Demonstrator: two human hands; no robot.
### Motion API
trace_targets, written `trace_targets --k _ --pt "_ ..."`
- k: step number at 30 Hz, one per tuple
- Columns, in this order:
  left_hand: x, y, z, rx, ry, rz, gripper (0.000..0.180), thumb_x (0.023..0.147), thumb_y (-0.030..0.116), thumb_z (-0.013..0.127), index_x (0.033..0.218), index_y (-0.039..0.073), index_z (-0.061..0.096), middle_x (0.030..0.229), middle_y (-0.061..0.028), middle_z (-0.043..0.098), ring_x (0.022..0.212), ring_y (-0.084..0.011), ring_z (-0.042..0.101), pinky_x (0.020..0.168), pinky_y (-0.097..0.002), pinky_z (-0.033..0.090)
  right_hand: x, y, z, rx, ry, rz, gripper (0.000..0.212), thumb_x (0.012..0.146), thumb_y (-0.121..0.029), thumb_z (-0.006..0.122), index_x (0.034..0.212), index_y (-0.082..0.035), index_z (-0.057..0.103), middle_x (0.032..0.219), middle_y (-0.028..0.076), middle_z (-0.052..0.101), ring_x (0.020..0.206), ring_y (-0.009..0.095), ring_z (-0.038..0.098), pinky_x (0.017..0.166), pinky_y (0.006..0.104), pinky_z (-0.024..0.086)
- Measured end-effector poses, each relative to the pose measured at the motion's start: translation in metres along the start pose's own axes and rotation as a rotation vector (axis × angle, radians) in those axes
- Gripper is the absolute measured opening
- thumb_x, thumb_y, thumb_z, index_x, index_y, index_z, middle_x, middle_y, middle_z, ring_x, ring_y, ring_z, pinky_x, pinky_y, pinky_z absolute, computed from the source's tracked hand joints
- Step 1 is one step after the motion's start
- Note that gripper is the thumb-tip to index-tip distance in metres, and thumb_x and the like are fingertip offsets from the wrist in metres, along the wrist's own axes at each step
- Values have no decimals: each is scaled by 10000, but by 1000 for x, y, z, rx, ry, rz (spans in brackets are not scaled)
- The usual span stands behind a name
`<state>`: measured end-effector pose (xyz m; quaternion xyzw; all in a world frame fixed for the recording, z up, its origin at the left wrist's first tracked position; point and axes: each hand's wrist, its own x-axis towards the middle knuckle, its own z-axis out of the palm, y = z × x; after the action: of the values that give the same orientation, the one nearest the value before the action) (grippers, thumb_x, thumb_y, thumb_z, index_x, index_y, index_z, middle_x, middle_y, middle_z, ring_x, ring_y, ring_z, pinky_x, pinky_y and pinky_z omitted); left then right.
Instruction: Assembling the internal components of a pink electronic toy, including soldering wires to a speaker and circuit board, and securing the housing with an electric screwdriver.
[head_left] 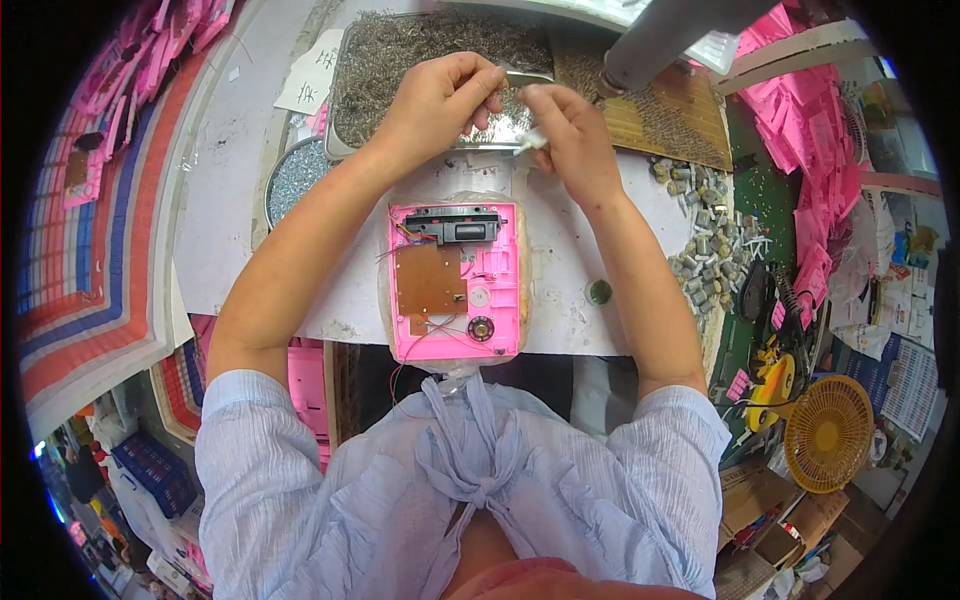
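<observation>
My left hand (440, 105) is raised over the front of a metal tray (342, 120) filled with tiny metal pieces. Its thumb and forefinger are pinched together at something small that I cannot make out. Close by on the right, my right hand (580, 145) is closed on a small part with a white end (532, 141), which resembles the parts piled at the right. Nearer to me, a pink plastic housing (470, 345) lies open on a padded, plastic-wrapped block. It holds a brown circuit board (428, 280), a black mechanism (468, 227), thin wires and a round metal part (481, 329).
A heap of small metal cylinders with white shafts (705, 245) lies right of my forearm. A round bowl of small shiny pieces (298, 182) stands left. Beyond are a cardboard sheet (690, 110), a grey post (680, 45), pink parts (815, 200) and a yellow fan (828, 434).
</observation>
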<state>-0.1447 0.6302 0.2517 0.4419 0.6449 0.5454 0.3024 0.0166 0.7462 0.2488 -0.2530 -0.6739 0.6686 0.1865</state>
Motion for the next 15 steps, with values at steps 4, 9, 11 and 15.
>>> trace_targets --k 4,9,11,15 --pt "-4 3 2 175 39 72 288 1058 277 563 959 37 686 755 -6 663 605 -61 574 561 -236 457 8 3 -1 135 -107 86 389 1023 -365 600 829 -30 634 642 -24 529 539 76 505 516 285 418" --pt "6 -2 -5 399 93 45 443 1027 386 595 836 -2 690 675 -38 648 612 -106 597 581 -303 475 12 12 6 -315 44 -354 296 1004 -333 611 890 -60 631 638 85 615 553 227 606 547 389 470" --pt "16 -8 -7 454 128 29 466 1001 408 619 804 -8 693 666 -42 657 616 -111 603 593 -306 482 11 14 5 -570 87 -509 245 992 -327 617 952 -86 634 672 128 654 604 307 651 577 441 492" --pt "28 -1 -16 558 41 -77 440 969 398 649 797 -1 718 704 -61 695 636 -95 609 611 -272 479 10 8 -5 -1139 76 -447 186 971 -315 655 1043 -143 668 721 128 693 672 341 687 613 438 514"
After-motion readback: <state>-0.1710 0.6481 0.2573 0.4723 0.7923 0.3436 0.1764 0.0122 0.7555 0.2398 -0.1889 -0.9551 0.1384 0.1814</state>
